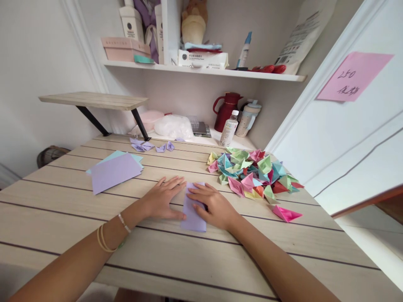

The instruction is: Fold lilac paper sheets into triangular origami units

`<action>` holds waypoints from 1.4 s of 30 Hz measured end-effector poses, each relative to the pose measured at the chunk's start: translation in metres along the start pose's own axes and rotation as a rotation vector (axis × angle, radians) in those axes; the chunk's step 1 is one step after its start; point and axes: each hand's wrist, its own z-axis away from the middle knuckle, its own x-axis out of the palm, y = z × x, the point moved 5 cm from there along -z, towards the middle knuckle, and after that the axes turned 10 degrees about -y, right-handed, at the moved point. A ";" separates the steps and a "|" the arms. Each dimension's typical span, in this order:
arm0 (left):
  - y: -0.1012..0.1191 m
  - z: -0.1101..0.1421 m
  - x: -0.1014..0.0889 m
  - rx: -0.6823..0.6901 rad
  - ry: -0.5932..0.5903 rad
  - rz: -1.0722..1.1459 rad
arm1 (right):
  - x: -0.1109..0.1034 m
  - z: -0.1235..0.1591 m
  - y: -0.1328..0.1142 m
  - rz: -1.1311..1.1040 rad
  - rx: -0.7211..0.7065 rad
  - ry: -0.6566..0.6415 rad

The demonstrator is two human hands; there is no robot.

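Observation:
A lavender sheet of paper, folded into a narrow upright rectangle, lies on the wooden table between my hands. My right hand rests over its right side, fingers stretched across the paper. At the left edge, my left hand lies flat with the fingers spread and the thumb touching the paper. Part of the sheet is hidden under the right hand. To the left is a small stack of lavender paper and light blue sheets. On the right sits a heap of colourful folded paper boats.
A pink paper boat lies apart from the heap. Several lavender folded pieces sit at the back left, near a raised wooden shelf. Behind the table stand a clear bottle, a red jug and a light blue cup.

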 end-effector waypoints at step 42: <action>0.002 0.001 0.000 -0.007 -0.006 0.025 | 0.000 -0.002 0.000 -0.034 -0.018 -0.009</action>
